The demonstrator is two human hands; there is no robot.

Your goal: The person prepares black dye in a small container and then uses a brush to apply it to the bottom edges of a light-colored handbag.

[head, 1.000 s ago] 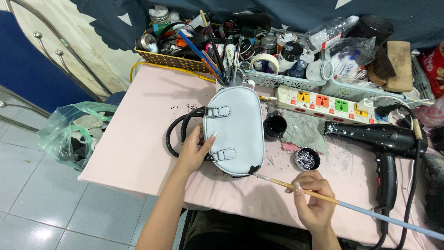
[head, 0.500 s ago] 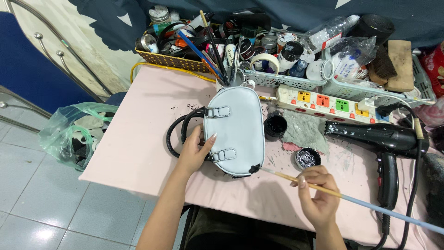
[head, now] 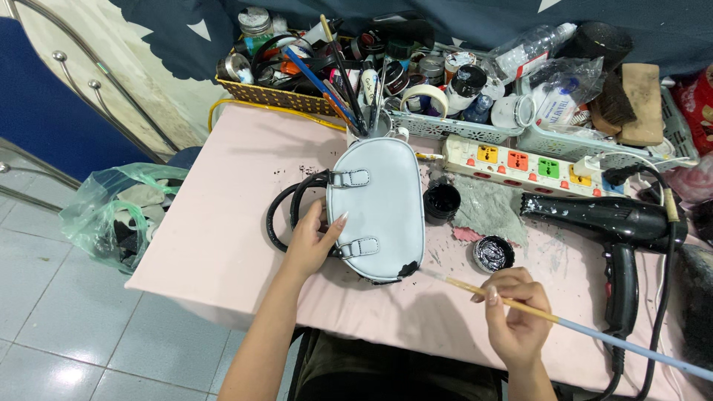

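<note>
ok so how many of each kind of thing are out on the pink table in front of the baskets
pale blue-grey leather handbag: 1
long thin paintbrush in the right hand: 1
small round open pots of black paint: 2
black hair dryer: 1
white power strip with coloured sockets: 1
grey paint-stained rag: 1
total: 7
The left hand rests on the handbag.
</note>
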